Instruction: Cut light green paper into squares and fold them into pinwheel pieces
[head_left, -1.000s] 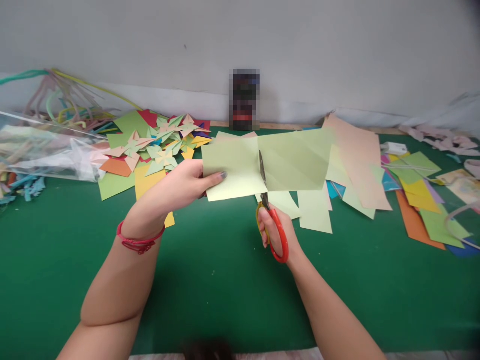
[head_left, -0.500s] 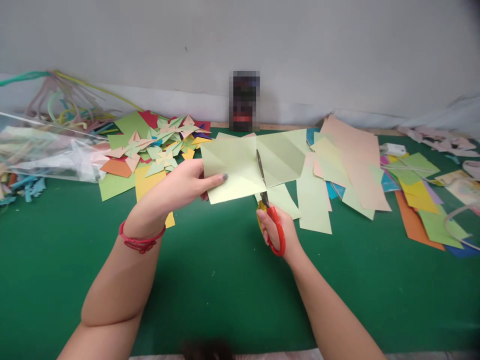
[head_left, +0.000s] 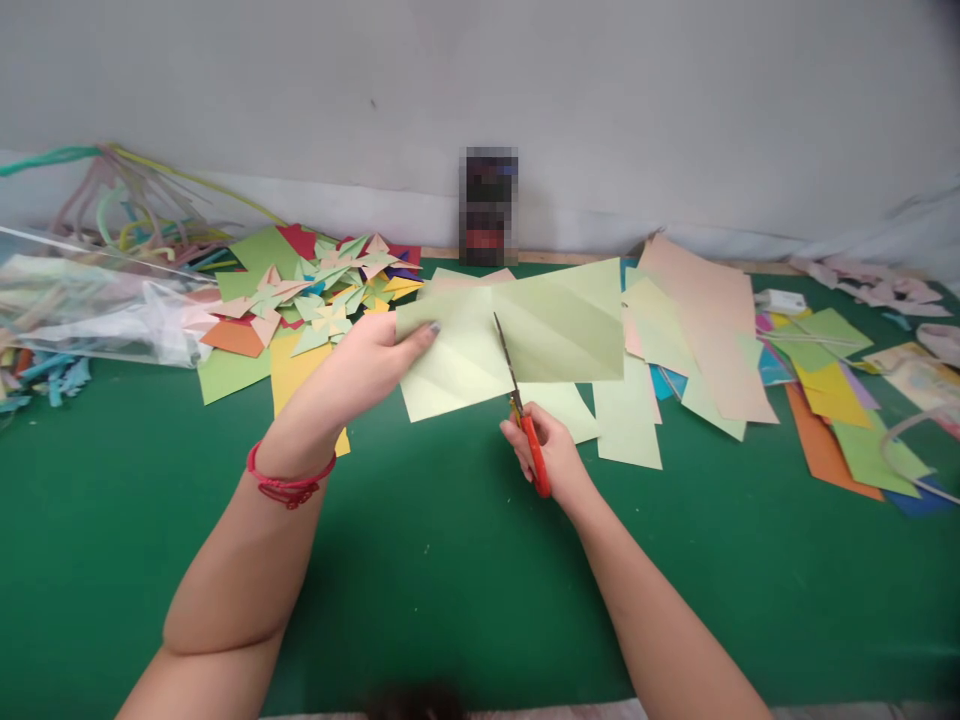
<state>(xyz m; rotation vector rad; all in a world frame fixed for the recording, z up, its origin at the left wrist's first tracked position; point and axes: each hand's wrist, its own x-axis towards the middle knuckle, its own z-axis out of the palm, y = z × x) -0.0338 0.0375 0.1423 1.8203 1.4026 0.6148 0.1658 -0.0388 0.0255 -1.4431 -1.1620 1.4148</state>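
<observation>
My left hand (head_left: 375,365) pinches the left end of a creased pale green sheet of paper (head_left: 562,325), thumb on top. The sheet is held up above the table. In my right hand (head_left: 551,450) is a pair of scissors (head_left: 534,455) with red and yellow handles. One dark blade lies over the near face of the paper, close to its middle crease, pointing away from me. The other blade is hidden behind the sheet.
Folded paper pieces (head_left: 330,290) in several colours lie at the back left, beside a clear plastic bag (head_left: 112,310). Paper sheets (head_left: 709,330) spread at the back right, with coloured strips (head_left: 840,400) farther right. A blurred dark upright object (head_left: 489,205) stands against the wall. The table (head_left: 450,580) is green.
The scissors have shifted slightly left, and their handles appear closer together. The left part of the sheet has tilted down a little, and its right part has swung slightly to the right.
</observation>
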